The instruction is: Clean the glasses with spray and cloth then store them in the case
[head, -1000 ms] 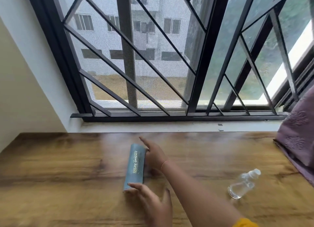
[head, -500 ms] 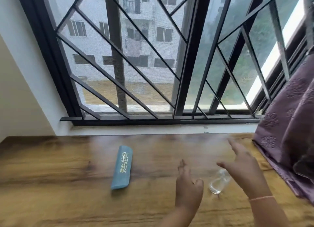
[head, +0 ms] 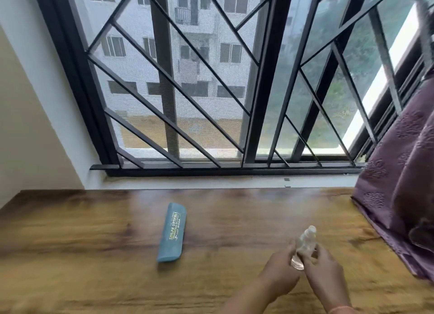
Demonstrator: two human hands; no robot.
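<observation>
A small clear spray bottle [head: 305, 239] stands tilted over the wooden table [head: 70, 243] at the lower right. My left hand [head: 279, 273] grips its lower part from the left. My right hand [head: 325, 273] pinches it from the right, its fingers curled round the body. The hands and the bottle are blurred. A blue glasses case [head: 172, 232] with gold lettering lies closed on the table to the left of the hands, and neither hand touches it. No glasses or cloth are in view.
A purple curtain [head: 399, 184] hangs over the table's right edge. A barred window [head: 211, 102] with a white sill runs along the table's far side. A pale wall borders the left.
Both hands have left the blue case, moved right and closed round the spray bottle, which has come up off the table. The view has swung right.
</observation>
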